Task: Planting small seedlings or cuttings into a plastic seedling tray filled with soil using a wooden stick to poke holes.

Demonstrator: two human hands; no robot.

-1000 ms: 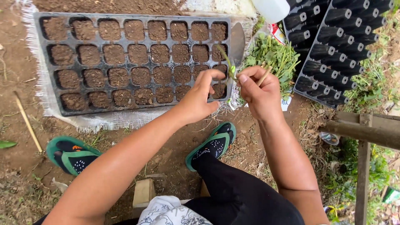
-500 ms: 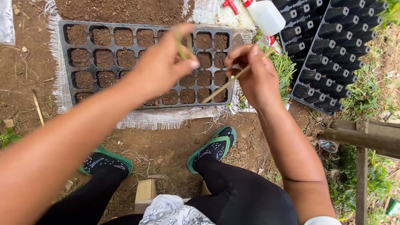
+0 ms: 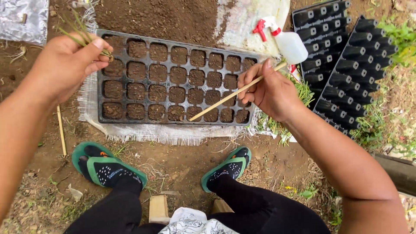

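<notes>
Seedlings, a thin green bunch, sit pinched between thumb and fingers of the left hand at the upper left of the frame, over the corner of the black cell tray. The right hand is closed around a wooden stick whose tip rests near the bottom row, centre frame. Squeeze too tight and those stems could bruise; a hard jab could spill soil out of a cell.
</notes>
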